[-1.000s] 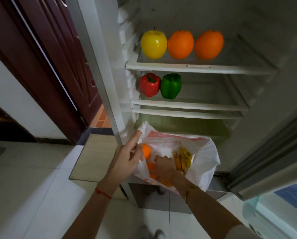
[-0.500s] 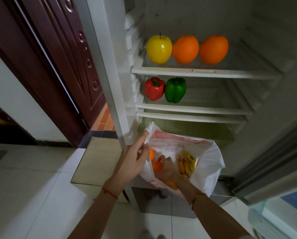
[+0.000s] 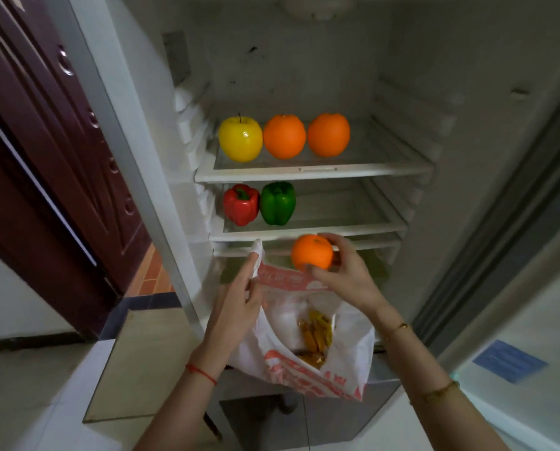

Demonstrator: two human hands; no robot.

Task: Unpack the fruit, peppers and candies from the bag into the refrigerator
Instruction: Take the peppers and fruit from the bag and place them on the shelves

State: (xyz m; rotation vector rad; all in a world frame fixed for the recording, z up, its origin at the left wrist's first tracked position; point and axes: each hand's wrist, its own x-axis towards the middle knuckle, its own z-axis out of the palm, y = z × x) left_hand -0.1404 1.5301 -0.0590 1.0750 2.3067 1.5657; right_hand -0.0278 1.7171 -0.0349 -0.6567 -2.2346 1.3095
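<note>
My right hand (image 3: 343,275) is curled round an orange (image 3: 311,253), held just above the bag (image 3: 304,369), in front of the fridge's lower shelf (image 3: 337,227). Left hand (image 3: 236,307) pinches the bag rim, fingers mostly closed. Candies (image 3: 316,333), I think, lie inside. Peppers (image 3: 259,204) on mid shelf; apple (image 3: 240,138) w/ two oranges (image 3: 306,135) above.

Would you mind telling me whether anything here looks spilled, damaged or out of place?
Nothing stands out. The yellow apple and two oranges sit in a row on the top shelf, and the red pepper and green pepper sit upright below.
</note>
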